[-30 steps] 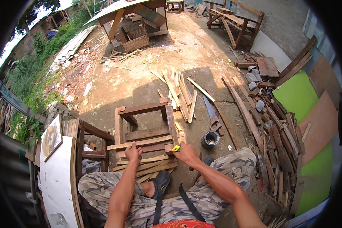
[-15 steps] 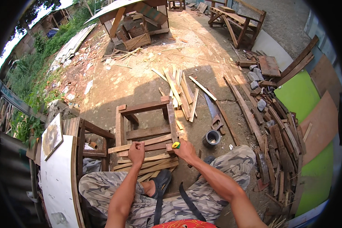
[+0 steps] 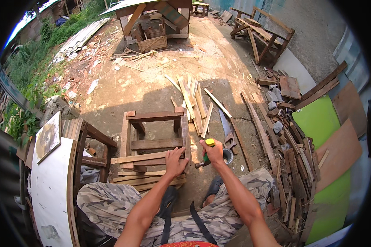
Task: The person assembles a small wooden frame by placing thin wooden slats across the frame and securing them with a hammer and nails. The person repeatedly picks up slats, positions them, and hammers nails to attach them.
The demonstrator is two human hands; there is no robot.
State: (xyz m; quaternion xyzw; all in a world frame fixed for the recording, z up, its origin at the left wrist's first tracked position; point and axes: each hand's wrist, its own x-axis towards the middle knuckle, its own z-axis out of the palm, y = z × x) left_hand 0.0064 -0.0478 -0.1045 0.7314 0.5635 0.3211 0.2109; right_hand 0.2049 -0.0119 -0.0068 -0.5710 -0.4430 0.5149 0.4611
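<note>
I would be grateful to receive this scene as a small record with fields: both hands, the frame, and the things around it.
Left hand: palm down on a long pale wooden strip
Right hand: gripping a hammer with yellow-and-green handle
Frame: brown rectangular wooden frame; the strip lies across its near end
Beyond, to the right: loose pile of pale wooden pieces
Right side: handsaw with brown handle; dark grey cylindrical container, partly hidden by the right hand

The left hand [image 3: 175, 163] lies palm-down; the right [image 3: 214, 152] clenches.
</note>
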